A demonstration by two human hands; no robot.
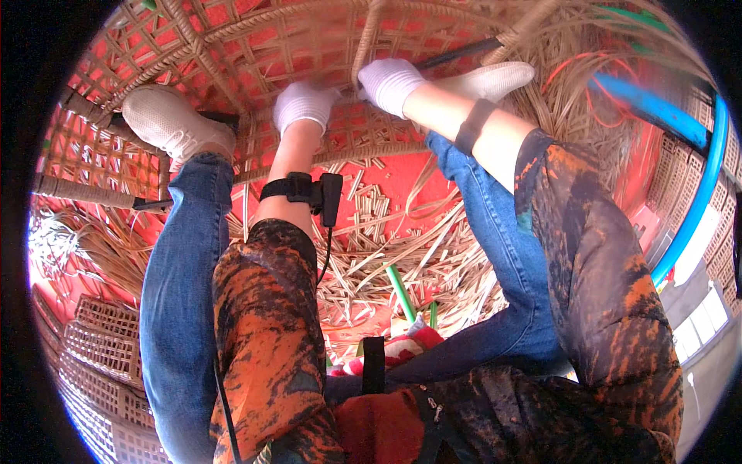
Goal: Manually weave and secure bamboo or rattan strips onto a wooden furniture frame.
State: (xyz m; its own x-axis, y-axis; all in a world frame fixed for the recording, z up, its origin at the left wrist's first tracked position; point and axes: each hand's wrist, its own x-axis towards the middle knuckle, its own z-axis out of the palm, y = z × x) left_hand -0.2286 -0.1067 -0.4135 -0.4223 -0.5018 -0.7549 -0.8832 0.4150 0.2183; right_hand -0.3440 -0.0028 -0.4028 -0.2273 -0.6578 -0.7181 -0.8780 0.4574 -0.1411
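A large open-weave rattan frame (263, 46), with wrapped poles and ribs, stands in front of me. My left hand (303, 107), in a white glove, is closed at its lower part. What its fingers pinch is too blurred to make out. Close by on the right, my right hand (390, 85), also gloved, has its fingers curled in at the weave beside a wrapped rib (368, 39). The fingertips and whatever lies in them are hidden. A dark bar (456, 54) runs along the frame behind my right hand.
My shoes (166, 120) rest against the frame. Cut rattan pieces (375, 207) and long strips litter the red floor (348, 174). A green stick (400, 292) lies between my legs. Loose strands (572, 85) and a blue tube (653, 108) are at right; woven panels (108, 340) stand at left.
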